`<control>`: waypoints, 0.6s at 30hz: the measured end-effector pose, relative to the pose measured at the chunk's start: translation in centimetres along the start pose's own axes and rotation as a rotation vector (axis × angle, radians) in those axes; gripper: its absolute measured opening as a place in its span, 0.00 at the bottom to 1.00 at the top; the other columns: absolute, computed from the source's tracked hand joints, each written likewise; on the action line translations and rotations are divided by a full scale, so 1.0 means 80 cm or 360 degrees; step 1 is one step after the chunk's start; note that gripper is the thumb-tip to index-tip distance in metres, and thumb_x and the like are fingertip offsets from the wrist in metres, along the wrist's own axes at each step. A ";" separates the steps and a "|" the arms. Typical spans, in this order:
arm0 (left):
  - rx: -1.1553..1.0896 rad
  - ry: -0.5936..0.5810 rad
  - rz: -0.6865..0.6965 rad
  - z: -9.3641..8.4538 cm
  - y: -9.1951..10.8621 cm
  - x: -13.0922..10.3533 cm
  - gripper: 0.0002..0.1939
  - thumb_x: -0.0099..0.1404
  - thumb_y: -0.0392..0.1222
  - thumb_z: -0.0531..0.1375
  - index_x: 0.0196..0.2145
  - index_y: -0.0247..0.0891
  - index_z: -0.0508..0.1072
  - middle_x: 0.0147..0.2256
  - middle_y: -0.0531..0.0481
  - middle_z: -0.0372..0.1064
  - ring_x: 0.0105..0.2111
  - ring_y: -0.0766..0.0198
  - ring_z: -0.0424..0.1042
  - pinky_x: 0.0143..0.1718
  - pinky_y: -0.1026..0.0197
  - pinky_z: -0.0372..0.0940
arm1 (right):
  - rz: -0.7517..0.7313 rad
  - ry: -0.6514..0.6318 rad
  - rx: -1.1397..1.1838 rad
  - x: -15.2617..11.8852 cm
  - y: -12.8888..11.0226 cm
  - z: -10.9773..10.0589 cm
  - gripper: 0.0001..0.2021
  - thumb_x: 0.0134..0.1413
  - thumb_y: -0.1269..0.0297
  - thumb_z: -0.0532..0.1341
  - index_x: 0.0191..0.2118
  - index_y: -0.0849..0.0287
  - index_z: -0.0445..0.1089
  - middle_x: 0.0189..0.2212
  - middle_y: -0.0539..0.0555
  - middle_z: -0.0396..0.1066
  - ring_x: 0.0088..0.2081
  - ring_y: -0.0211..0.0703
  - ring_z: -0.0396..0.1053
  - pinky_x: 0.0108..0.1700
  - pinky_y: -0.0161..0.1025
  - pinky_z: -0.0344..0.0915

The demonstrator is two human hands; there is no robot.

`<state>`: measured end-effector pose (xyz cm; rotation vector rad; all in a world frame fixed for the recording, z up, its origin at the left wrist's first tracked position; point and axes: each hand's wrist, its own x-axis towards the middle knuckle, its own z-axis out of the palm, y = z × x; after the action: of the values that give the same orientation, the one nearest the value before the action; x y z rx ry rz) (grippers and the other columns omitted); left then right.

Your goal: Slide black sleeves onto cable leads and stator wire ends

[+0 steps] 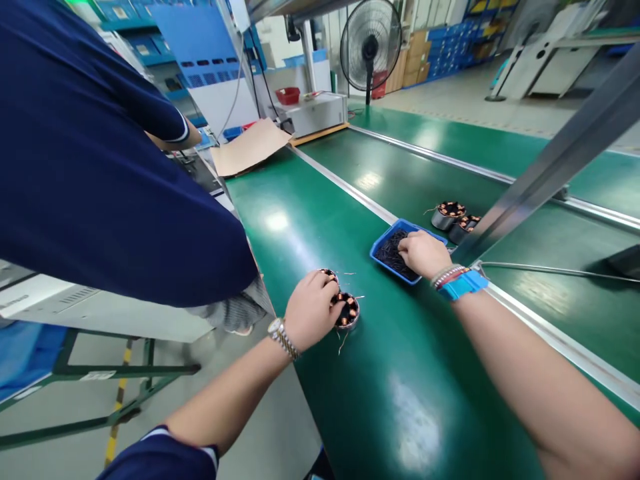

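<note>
My left hand (311, 310) is closed over two motor stators on the green bench, its fingers across the far stator (328, 273) and its thumb against the near stator (349, 313). Both show copper windings, and thin wire ends stick out onto the bench. To the right, my right hand (425, 255) reaches into a small blue tray (395, 272) of thin black pieces (391, 251). Its fingertips are pinched together at the pieces; what they hold, if anything, is too small to make out.
Two more stators (449, 215) stand beyond the tray, near a slanted metal post (545, 160). A metal rail (345, 183) runs along the green bench (400, 400). Brown cardboard (253, 147) lies at the far left. A co-worker in dark blue (120, 180) stands close on the left.
</note>
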<state>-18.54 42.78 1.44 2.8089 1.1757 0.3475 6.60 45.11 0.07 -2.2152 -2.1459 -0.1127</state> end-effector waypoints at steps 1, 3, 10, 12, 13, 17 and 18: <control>-0.0013 0.0057 0.0028 0.000 0.005 -0.005 0.07 0.58 0.41 0.53 0.29 0.37 0.68 0.38 0.44 0.64 0.44 0.56 0.60 0.46 0.54 0.59 | 0.0008 0.0008 0.0018 0.000 0.002 0.000 0.11 0.50 0.67 0.52 0.29 0.59 0.73 0.31 0.56 0.69 0.37 0.43 0.64 0.30 0.35 0.57; -0.0025 0.0113 0.0104 -0.001 0.011 -0.014 0.09 0.60 0.40 0.51 0.32 0.37 0.70 0.42 0.44 0.63 0.48 0.56 0.57 0.52 0.52 0.54 | 0.0034 0.0042 0.0065 0.000 0.005 0.000 0.12 0.51 0.66 0.51 0.30 0.58 0.73 0.31 0.55 0.69 0.36 0.43 0.64 0.30 0.35 0.57; -0.0070 -0.0161 0.0328 -0.016 0.009 -0.034 0.14 0.62 0.37 0.47 0.33 0.39 0.73 0.49 0.48 0.61 0.56 0.55 0.49 0.56 0.49 0.47 | -0.0200 0.0399 0.0398 -0.051 -0.016 -0.006 0.13 0.54 0.65 0.51 0.31 0.59 0.72 0.32 0.56 0.69 0.37 0.43 0.61 0.37 0.38 0.59; -0.0089 -0.0224 0.0355 -0.018 0.008 -0.037 0.14 0.61 0.37 0.48 0.35 0.40 0.73 0.50 0.49 0.61 0.56 0.55 0.50 0.57 0.48 0.46 | -0.0399 0.0322 0.0606 -0.076 -0.034 -0.004 0.12 0.54 0.65 0.51 0.32 0.59 0.71 0.31 0.55 0.69 0.36 0.41 0.61 0.38 0.37 0.59; -0.0096 -0.0242 0.0359 -0.019 0.008 -0.038 0.13 0.61 0.37 0.48 0.35 0.40 0.73 0.50 0.49 0.61 0.56 0.55 0.50 0.57 0.48 0.46 | -0.0477 0.0256 0.0703 -0.087 -0.043 -0.002 0.11 0.54 0.65 0.51 0.33 0.59 0.71 0.31 0.54 0.69 0.35 0.40 0.61 0.38 0.37 0.59; -0.0109 -0.0243 0.0331 -0.016 0.007 -0.040 0.14 0.61 0.36 0.48 0.35 0.40 0.73 0.51 0.49 0.61 0.56 0.56 0.51 0.57 0.48 0.44 | -0.0529 0.0119 0.0912 -0.107 -0.064 0.006 0.10 0.54 0.66 0.52 0.33 0.58 0.70 0.30 0.53 0.68 0.35 0.39 0.61 0.38 0.36 0.59; -0.0114 -0.0236 0.0326 -0.015 0.007 -0.040 0.14 0.61 0.36 0.48 0.35 0.39 0.73 0.51 0.49 0.61 0.56 0.56 0.51 0.57 0.48 0.44 | -0.0525 0.0116 0.0925 -0.108 -0.065 0.007 0.10 0.54 0.66 0.52 0.33 0.58 0.70 0.30 0.53 0.68 0.35 0.39 0.61 0.38 0.36 0.59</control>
<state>-20.57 40.08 2.13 2.8411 0.8325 0.1856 1.14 36.76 -1.35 -1.5130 -2.1283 0.3638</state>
